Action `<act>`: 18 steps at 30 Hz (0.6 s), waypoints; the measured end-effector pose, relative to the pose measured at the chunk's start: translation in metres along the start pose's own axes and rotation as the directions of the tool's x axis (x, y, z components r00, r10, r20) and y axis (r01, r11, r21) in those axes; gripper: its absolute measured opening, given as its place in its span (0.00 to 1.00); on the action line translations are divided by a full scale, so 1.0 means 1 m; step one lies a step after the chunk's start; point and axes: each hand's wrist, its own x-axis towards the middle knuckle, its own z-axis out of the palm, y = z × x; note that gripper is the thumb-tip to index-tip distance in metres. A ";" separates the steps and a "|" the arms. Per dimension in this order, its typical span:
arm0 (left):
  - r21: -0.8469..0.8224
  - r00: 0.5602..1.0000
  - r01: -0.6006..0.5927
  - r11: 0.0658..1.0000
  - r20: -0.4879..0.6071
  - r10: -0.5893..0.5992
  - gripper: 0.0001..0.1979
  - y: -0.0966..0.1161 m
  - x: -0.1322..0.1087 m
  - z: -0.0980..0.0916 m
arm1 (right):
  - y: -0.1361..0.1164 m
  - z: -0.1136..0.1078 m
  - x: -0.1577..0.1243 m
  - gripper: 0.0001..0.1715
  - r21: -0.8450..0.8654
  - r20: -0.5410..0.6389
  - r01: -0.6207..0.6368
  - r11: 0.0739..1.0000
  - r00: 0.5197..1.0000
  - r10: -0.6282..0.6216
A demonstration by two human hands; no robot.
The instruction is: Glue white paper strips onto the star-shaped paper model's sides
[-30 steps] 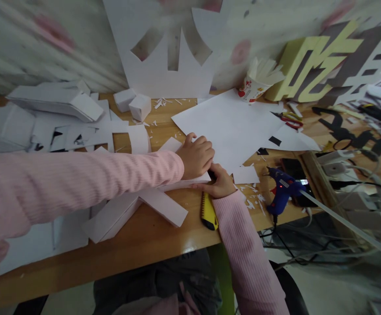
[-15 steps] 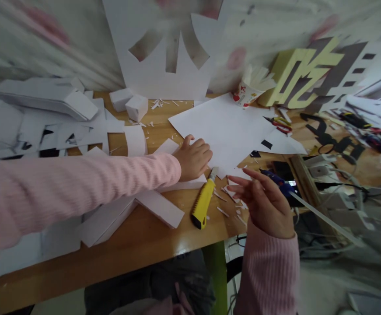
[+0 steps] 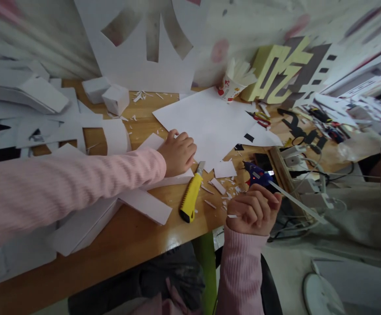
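My left hand [image 3: 178, 154], its fingers bent, grips a folded white paper piece [image 3: 170, 180] against the table; the fingertips are partly hidden. In front of my body, my right hand [image 3: 253, 211] is raised with its fingers curled in, and a small white sliver shows at its edge. Just beyond it lies a blue glue gun [image 3: 259, 175] with a long translucent glue stick [image 3: 297, 202] in its back. A yellow utility knife [image 3: 191, 197], its blade out, rests between my hands. Another folded white strip [image 3: 147, 205] lies below my left wrist.
A large white sheet [image 3: 203, 118] spreads behind my hands. Further back stand a paper cup [image 3: 231, 87] of white strips and a yellow paper character [image 3: 272, 74]. Red-handled pliers [image 3: 260, 119], paper scraps [image 3: 225, 197] and a power strip [image 3: 308, 183] lie rightward. White paper boxes [image 3: 116, 99] stand left.
My right hand has gone from spread fingers to curled ones, uncovering the glue gun. My left hand stays on the paper piece. The view has swung to the right.
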 end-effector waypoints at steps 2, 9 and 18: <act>0.009 1.000 0.002 1.000 0.015 -0.002 0.10 0.000 0.000 0.000 | 0.001 0.017 0.002 0.21 -0.542 -0.085 0.107 0.834 0.980 -0.182; 0.021 0.998 0.007 1.000 0.070 -0.008 0.11 0.001 0.002 -0.002 | 0.005 0.036 0.022 0.39 -0.941 0.094 0.208 0.267 0.918 -0.385; 0.025 0.992 0.001 1.000 0.123 -0.004 0.13 0.002 0.002 -0.005 | 0.024 0.028 0.021 0.24 -0.673 -0.258 0.154 0.724 0.868 -0.424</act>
